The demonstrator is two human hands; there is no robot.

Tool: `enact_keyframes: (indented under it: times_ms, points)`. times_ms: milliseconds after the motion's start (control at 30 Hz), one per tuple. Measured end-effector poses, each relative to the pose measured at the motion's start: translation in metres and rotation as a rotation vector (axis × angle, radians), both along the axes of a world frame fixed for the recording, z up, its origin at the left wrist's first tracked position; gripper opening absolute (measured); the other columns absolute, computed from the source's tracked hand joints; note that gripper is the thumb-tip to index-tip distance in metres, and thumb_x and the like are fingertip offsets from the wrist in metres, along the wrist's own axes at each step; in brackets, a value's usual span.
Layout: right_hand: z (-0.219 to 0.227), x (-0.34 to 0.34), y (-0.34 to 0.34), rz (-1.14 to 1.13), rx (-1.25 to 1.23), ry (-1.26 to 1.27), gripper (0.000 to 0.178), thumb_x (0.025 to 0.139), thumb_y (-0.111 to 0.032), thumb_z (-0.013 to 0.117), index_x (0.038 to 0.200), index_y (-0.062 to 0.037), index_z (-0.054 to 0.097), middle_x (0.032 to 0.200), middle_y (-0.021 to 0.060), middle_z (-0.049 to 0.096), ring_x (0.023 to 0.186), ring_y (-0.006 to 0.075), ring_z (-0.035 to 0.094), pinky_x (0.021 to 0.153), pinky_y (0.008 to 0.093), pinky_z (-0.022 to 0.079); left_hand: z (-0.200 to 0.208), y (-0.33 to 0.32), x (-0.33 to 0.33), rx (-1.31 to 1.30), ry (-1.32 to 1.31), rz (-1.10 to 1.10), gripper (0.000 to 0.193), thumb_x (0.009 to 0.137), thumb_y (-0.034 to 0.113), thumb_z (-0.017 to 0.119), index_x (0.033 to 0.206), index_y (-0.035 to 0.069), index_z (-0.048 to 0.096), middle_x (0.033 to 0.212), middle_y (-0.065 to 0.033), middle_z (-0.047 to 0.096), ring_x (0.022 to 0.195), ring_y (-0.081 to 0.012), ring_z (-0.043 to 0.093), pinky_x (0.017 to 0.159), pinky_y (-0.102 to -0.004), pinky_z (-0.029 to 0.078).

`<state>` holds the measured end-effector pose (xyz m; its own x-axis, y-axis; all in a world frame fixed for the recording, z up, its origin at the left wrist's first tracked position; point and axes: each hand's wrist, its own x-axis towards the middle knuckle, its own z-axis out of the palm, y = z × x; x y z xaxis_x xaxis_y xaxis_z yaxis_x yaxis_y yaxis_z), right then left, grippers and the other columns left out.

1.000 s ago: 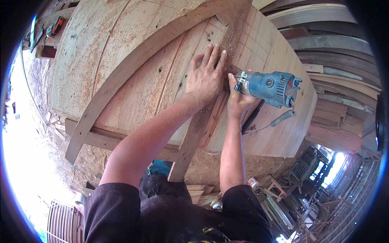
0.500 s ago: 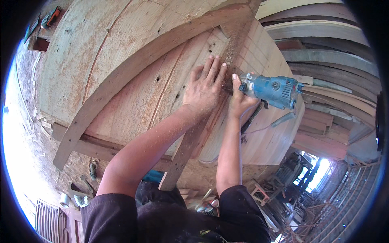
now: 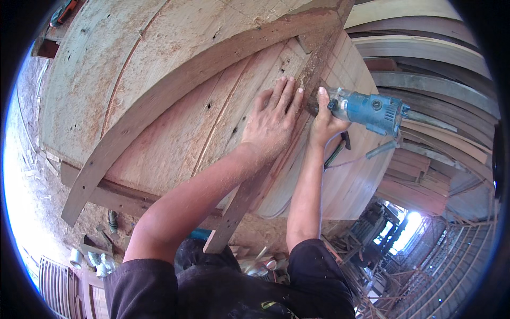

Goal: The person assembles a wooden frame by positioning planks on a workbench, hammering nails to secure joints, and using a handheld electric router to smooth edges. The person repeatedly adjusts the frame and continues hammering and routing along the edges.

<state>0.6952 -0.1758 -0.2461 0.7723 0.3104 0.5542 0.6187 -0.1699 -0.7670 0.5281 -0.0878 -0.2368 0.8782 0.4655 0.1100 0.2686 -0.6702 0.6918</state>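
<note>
A blue trim router (image 3: 374,112) lies sideways in my right hand (image 3: 328,126), its clear base end against the edge of a straight wooden bar (image 3: 236,210). My fingers wrap the router near the base, the thumb pointing up along it. The cutting bit is hidden. My left hand (image 3: 270,119) rests flat with its fingers stretched out, the fingertips at the bar just left of the router. A curved wooden rib (image 3: 159,98) joins the bar at the top. Both lie over a broad panel of planks (image 3: 180,143), dusted with shavings.
A hammer-like tool (image 3: 337,151) lies on the panel below the router. Curved boards (image 3: 425,80) are stacked at the right. An orange and black tool (image 3: 62,13) sits at the far upper left. Wood scraps litter the floor (image 3: 48,196) at the left.
The view has turned slightly. My right hand and the router have shifted a little right and up, farther along the bar. My left hand stays flat, almost in the same place.
</note>
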Motion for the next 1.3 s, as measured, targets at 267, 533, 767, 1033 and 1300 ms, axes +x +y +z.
enact_keyframes:
  times_ms: [267,533,767,1033,1300]
  points:
    - [0.0,0.014,0.004,0.025,0.011,0.007,0.043,0.091,0.008,0.086,0.126,0.0083,0.062,0.114,0.0146,0.072,0.094,0.0174,0.072,0.078,0.0297,0.064,0.001,0.0,0.001,-0.001,0.012,-0.005,0.061,0.115,0.028,0.053,0.17,0.005,0.039,0.18,-0.0201,0.031,0.17,-0.0301,0.024,0.133,-0.0521,0.023]
    - [0.005,0.02,0.02,0.021,0.052,0.018,0.037,0.091,0.005,0.087,0.12,0.006,0.064,0.109,0.0128,0.073,0.093,0.0166,0.071,0.08,0.0297,0.063,0.002,0.001,0.0,-0.016,0.002,0.001,0.062,0.114,0.027,0.053,0.17,0.005,0.039,0.18,-0.0208,0.031,0.17,-0.0306,0.024,0.133,-0.0523,0.024]
    - [0.006,0.027,0.022,0.024,0.061,0.032,0.039,0.09,0.005,0.088,0.121,0.0052,0.063,0.112,0.0127,0.073,0.096,0.017,0.071,0.083,0.03,0.063,0.002,0.0,0.001,-0.042,-0.016,0.003,0.062,0.113,0.028,0.056,0.168,0.005,0.041,0.179,-0.0213,0.033,0.169,-0.0311,0.027,0.132,-0.053,0.025]
    - [0.006,0.045,0.022,0.039,-0.005,0.052,0.068,0.087,0.009,0.089,0.141,0.0112,0.047,0.13,0.018,0.063,0.11,0.0202,0.068,0.09,0.0319,0.065,0.001,0.0,0.001,-0.029,-0.047,0.024,0.061,0.112,0.029,0.058,0.166,0.004,0.045,0.177,-0.0211,0.036,0.167,-0.0321,0.031,0.13,-0.0526,0.029]
    - [-0.001,0.037,0.03,0.0,0.156,0.102,0.045,0.088,0.007,0.089,0.124,0.0054,0.063,0.115,0.0156,0.074,0.094,0.02,0.074,0.082,0.0316,0.066,0.0,0.001,-0.001,-0.014,-0.034,0.013,0.063,0.111,0.029,0.059,0.167,0.005,0.043,0.177,-0.0207,0.036,0.168,-0.0319,0.031,0.129,-0.0531,0.029]
